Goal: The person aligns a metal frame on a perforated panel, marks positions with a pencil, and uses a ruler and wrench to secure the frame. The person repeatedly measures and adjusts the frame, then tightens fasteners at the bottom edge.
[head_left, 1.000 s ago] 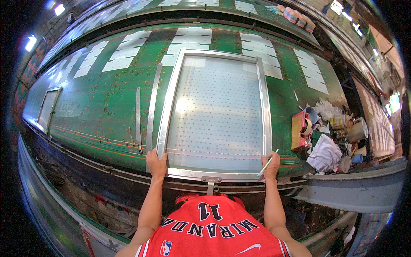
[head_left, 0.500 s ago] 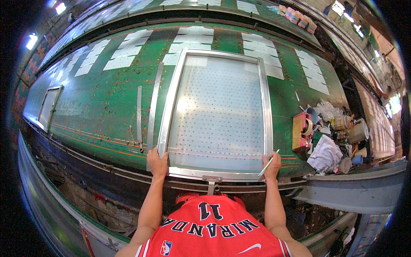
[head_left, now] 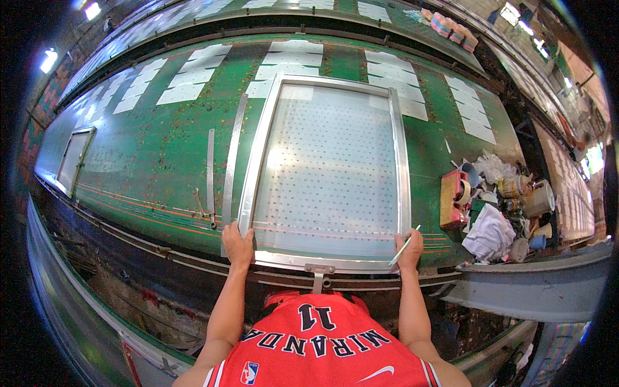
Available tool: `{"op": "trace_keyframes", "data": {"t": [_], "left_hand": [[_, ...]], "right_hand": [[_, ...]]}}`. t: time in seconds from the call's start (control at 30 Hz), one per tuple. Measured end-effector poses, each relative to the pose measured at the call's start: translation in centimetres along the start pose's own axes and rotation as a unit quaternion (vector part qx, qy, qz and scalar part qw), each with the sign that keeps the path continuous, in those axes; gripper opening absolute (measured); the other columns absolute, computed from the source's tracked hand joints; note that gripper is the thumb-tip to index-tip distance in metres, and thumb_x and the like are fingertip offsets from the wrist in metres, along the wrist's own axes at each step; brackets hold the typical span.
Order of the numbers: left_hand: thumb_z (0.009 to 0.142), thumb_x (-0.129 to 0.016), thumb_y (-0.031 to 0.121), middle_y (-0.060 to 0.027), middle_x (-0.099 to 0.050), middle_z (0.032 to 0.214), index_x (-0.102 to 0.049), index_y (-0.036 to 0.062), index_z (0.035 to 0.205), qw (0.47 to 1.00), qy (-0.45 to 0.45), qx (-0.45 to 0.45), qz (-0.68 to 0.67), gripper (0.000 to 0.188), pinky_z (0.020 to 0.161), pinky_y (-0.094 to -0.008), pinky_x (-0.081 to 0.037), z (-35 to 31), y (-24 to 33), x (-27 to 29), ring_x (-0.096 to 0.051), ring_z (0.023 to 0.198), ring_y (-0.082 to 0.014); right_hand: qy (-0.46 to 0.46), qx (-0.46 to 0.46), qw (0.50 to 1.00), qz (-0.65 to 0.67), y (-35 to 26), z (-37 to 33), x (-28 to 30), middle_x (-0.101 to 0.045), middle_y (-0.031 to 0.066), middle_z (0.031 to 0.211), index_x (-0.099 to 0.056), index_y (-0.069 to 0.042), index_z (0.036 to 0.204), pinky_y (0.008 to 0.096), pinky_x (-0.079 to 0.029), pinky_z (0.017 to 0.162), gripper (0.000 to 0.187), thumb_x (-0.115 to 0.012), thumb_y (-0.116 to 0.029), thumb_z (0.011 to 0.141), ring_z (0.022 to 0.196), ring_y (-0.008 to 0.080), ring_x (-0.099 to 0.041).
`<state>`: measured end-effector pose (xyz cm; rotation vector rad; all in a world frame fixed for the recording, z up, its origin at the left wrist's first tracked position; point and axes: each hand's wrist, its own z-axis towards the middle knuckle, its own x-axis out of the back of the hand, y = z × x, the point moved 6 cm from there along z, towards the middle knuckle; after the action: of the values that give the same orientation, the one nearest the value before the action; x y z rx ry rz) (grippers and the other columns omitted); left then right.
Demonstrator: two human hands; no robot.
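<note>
A silk-screen printing frame [head_left: 403,171] with silver metal edges and a pale mesh dotted with small dark marks lies on the long green table [head_left: 161,145] in front of me. My left hand [head_left: 238,247] is closed around its near left corner. At the near right corner, my right hand [head_left: 409,250] grips the frame's edge with a slim pale green pen [head_left: 396,258] slanting between its fingers. A metal bracket [head_left: 319,269] sits on the near edge of the frame, midway between my hands. Part of each hand's fingers is hidden behind the frame edge.
Two flat metal strips, a long one [head_left: 233,161] and a shorter one [head_left: 211,177], lie left of the frame. White sheets [head_left: 293,59] form columns across the table. A red box [head_left: 450,200], a crumpled white cloth [head_left: 490,233] and several containers crowd the right end. A smaller frame [head_left: 73,161] lies far left.
</note>
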<state>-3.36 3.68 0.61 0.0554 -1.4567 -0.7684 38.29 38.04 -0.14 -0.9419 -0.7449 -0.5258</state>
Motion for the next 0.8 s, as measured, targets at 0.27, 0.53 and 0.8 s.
{"op": "trace_keyframes", "data": {"t": [0.27,0.53,0.8], "left_hand": [[0.079,-0.079,0.021,-0.0206,-0.058,0.107,-0.06,-0.004,0.119,1.0,0.006,-0.004,0.0,0.051,0.093,-0.0509,-0.044,-0.01,-0.04,-0.09,-0.054,0.106,-0.0414],[0.08,-0.08,0.022,-0.0204,-0.058,0.107,-0.06,-0.0038,0.119,1.0,0.005,0.0,0.012,0.051,0.092,-0.0501,-0.044,0.0,0.11,0.0,-0.054,0.105,-0.0407],[0.079,-0.08,0.02,-0.0209,-0.058,0.108,-0.059,-0.0049,0.12,1.0,-0.001,-0.005,-0.003,0.052,0.094,-0.0499,-0.044,0.05,-0.33,-0.31,-0.053,0.107,-0.0408]], "right_hand": [[-0.002,0.016,1.0,-0.008,-0.52,0.06,0.34,-0.055,0.0167,0.087,-0.053,-0.002,0.095,0.0461,-0.045,0.077,0.033,-0.08,-0.011,0.078,0.085,0.0382,-0.055],[0.002,0.022,1.0,0.0,-0.74,0.11,0.46,-0.054,0.0164,0.085,-0.053,-0.002,0.094,0.0462,-0.044,0.076,0.033,-0.08,-0.011,0.078,0.083,0.0382,-0.055],[-0.003,0.01,1.0,-0.005,-0.22,-0.08,0.2,-0.054,0.0157,0.086,-0.053,-0.002,0.094,0.0462,-0.045,0.077,0.032,-0.079,-0.012,0.078,0.084,0.0375,-0.055]]}}
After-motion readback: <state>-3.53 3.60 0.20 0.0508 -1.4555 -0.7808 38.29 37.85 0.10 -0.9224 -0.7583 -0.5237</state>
